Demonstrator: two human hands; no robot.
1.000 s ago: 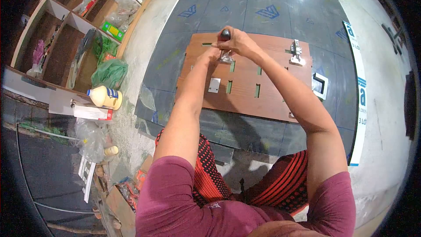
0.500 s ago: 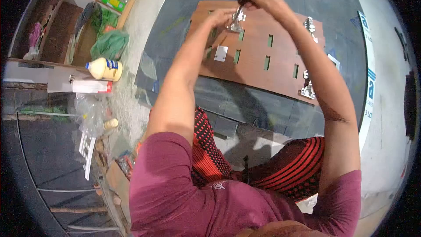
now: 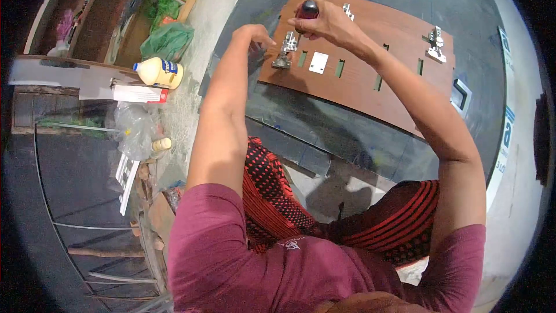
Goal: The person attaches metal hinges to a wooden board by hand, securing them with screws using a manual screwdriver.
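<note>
My right hand [image 3: 333, 23] grips a screwdriver [image 3: 309, 11] by its dark red and black handle. The shaft points down beside a metal cabinet hinge [image 3: 285, 52] at the left edge of a brown wooden board [image 3: 353, 90]. Just left of that hinge is my left hand [image 3: 253, 36], its fingers bent and somewhat apart, with nothing visible in them. The board has several rectangular slots and a small white plate [image 3: 318, 62]. A second hinge [image 3: 436, 45] sits near its right edge, and a third [image 3: 348, 11] at the far side is partly hidden by my right hand.
Beneath the board lies a dark sheet [image 3: 243, 14]. A dark-and-white frame-shaped piece [image 3: 460, 94] is right of the board. To the left are a yellowish jug [image 3: 159, 73], a white box [image 3: 139, 93], a clear plastic bag [image 3: 134, 130] and a wooden shelf unit [image 3: 95, 20].
The view has shifted, and the board appears turned. My left hand has moved off the hinge to its left. My right hand still holds the screwdriver, now nearer the board's left hinge.
</note>
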